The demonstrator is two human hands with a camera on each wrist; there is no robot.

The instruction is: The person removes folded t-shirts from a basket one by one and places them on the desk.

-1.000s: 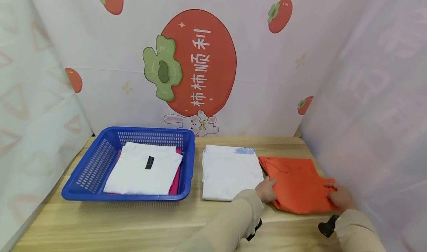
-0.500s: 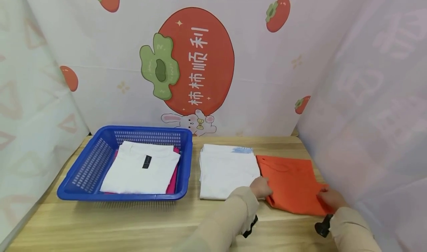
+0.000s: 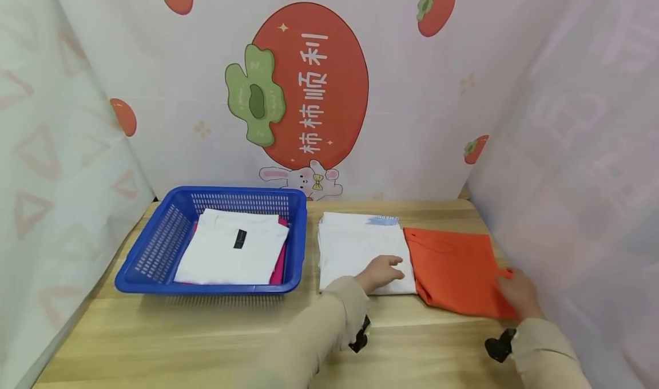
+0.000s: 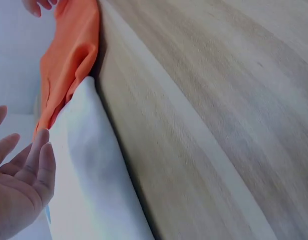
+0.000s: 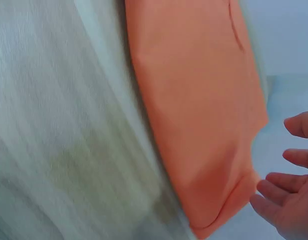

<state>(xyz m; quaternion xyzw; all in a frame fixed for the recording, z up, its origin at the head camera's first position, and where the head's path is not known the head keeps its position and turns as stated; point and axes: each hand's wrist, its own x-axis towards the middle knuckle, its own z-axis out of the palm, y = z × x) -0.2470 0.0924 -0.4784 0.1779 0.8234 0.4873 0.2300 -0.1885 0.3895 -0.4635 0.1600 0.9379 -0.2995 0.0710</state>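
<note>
My left hand (image 3: 380, 272) hovers over the front right part of a folded white T-shirt (image 3: 357, 243) with a blue print at its back edge. The left wrist view shows its fingers (image 4: 46, 170) spread and loosely bent, holding nothing. Right of the white one lies a folded orange T-shirt (image 3: 453, 266), its left edge meeting the white fabric. At the orange shirt's right end is my right hand (image 3: 519, 292), fingers apart in the right wrist view, with fingertips (image 5: 263, 202) right at the sleeve edge.
A blue plastic basket (image 3: 206, 289) stands at the left of the wooden table (image 3: 412, 349). Inside it a folded white shirt (image 3: 221, 257) with a black label lies over a pink garment (image 3: 278, 266). Printed curtains (image 3: 571, 166) close in the back and sides.
My left hand has let go of the orange shirt's left edge and moved left over the white shirt. The right hand stays at the orange shirt's right end, where the sleeve has been tucked inward.
</note>
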